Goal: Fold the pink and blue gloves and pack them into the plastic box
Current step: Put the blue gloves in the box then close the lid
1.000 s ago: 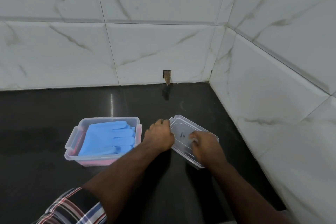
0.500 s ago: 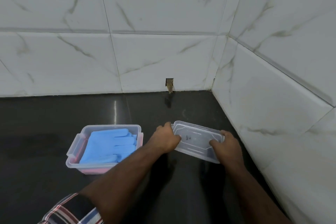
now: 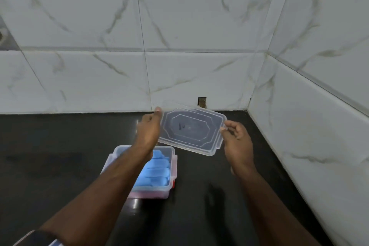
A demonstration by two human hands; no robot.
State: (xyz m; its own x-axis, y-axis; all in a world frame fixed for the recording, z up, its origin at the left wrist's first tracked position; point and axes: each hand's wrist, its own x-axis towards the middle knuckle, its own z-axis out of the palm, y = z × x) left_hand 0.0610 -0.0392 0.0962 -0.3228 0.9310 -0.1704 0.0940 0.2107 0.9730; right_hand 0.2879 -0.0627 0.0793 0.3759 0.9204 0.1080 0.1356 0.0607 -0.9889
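Observation:
The clear plastic box (image 3: pixel 173 168) sits on the black counter with the folded blue glove (image 3: pixel 156 171) lying on top inside it. Pink shows through the box's lower wall (image 3: pixel 148 193), under the blue glove. My left forearm crosses over the box and hides its left part. Both hands hold the clear plastic lid (image 3: pixel 191 131) in the air, above and to the right of the box. My left hand (image 3: pixel 149 128) grips the lid's left edge and my right hand (image 3: pixel 236 142) pinches its right edge.
The black counter (image 3: pixel 50 156) ends at white marble-tiled walls behind and on the right, meeting in a corner (image 3: pixel 249 104). A small notch (image 3: pixel 202 102) is cut in the back wall's base. A plaid sleeve cuff (image 3: pixel 40 239) shows at the bottom left.
Both hands have lifted the lid off the counter and raised it, tilted, above and right of the box. The head view has shifted, so the box appears lower and nearer the middle.

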